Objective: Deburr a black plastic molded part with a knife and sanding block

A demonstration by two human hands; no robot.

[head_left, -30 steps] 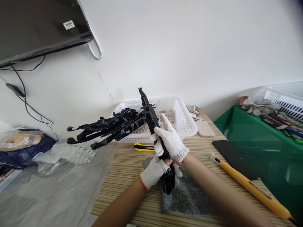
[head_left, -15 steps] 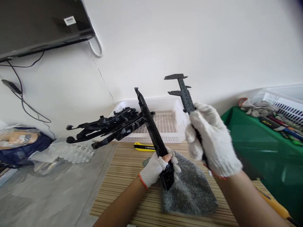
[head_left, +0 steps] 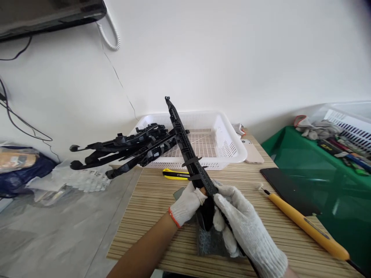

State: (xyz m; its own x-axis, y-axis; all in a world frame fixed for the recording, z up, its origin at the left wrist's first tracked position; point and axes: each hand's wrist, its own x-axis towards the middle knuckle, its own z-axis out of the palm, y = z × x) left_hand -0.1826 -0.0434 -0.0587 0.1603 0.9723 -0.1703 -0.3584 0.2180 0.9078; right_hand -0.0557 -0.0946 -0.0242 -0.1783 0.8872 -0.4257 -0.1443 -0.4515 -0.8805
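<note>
My left hand [head_left: 187, 205], in a white knit glove with an orange cuff, is closed around the lower part of a long black plastic part [head_left: 181, 137]. The part slants up and away over the basket. My right hand [head_left: 246, 224], gloved too, grips a dark vernier caliper [head_left: 205, 178] by its beam. The caliper lies along the black part, its jaws across the part's face just above my left hand; whether they touch it I cannot tell. Below both hands a grey cloth [head_left: 211, 245] lies on the striped wooden table [head_left: 150, 216], mostly hidden.
Several similar black parts [head_left: 127, 148] jut leftward from a white plastic basket [head_left: 232, 148]. A yellow utility knife [head_left: 176, 174] lies before it. To the right are a phone [head_left: 253, 151], a dark flat panel [head_left: 285, 187], an orange-handled tool [head_left: 308, 227] and a green box [head_left: 327, 193] bearing gloves and tools.
My right hand has brought the caliper down and left, from the air beside the black part to lie along it. My left hand keeps its hold. The view has tilted down slightly.
</note>
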